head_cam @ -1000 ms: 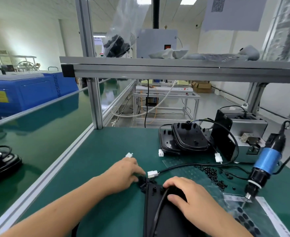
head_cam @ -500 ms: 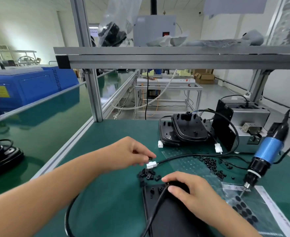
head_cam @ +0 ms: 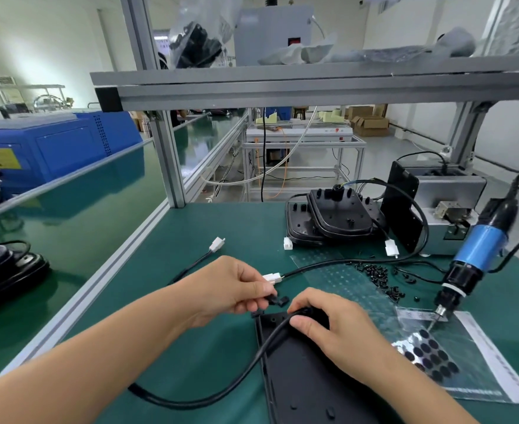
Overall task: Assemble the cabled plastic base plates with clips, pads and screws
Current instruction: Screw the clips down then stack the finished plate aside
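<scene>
A black plastic base plate (head_cam: 298,374) lies on the green mat in front of me, with a thick black cable (head_cam: 252,362) running off its top end and looping to the left. My right hand (head_cam: 334,328) presses the cable down at the plate's top end, fingers curled over it. My left hand (head_cam: 230,286) pinches a small black clip (head_cam: 272,298) just above the plate's top left corner. A second loose clip (head_cam: 282,300) lies beside it. Small black screws (head_cam: 380,276) are scattered to the right. Round black pads (head_cam: 429,356) sit on a clear sheet at the lower right.
A blue electric screwdriver (head_cam: 472,255) hangs at the right, its bit over the pad sheet. Stacked black plates (head_cam: 328,218) with cables and white connectors (head_cam: 391,247) sit behind, next to a grey screw feeder (head_cam: 447,209). An aluminium frame post (head_cam: 166,157) stands at the back left.
My left hand lifted off the mat by the plate's corner, picked a clip from the small pile and now holds it over the plate's top edge. My right hand stayed on the cable.
</scene>
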